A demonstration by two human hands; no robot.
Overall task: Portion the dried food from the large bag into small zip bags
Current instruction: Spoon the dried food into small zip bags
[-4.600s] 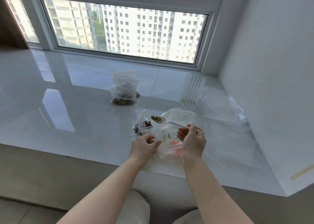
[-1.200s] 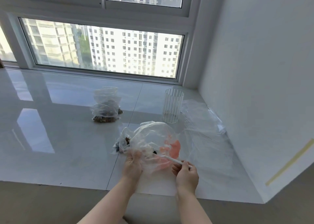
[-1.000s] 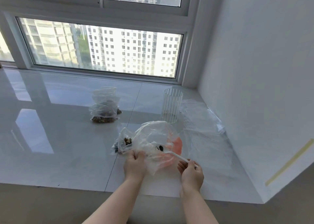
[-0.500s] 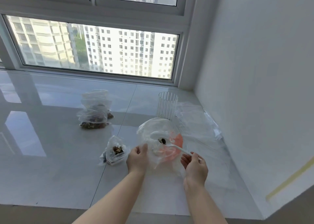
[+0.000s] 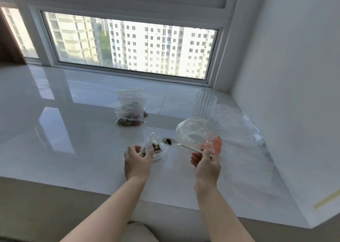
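My left hand (image 5: 137, 161) pinches a small clear zip bag (image 5: 155, 147) with some dried food in it, low over the white sill. My right hand (image 5: 207, 163) grips the handle of a white plastic spoon (image 5: 181, 145). The spoon's bowl carries a few dark pieces and hovers just right of the small bag's mouth. The large clear bag (image 5: 196, 134), with a pink patch on its lower right, stands puffed up behind the spoon. No hand holds it.
A pile of filled small zip bags (image 5: 130, 113) lies further back on the glossy white sill (image 5: 73, 140). A ribbed clear cup (image 5: 205, 105) stands by the right wall, with loose clear bags (image 5: 237, 126) spread beside it. A window runs along the back.
My left hand let go of the large bag and took hold of the small bag. My right hand drew the loaded spoon out of the large bag and leftward to the small bag.
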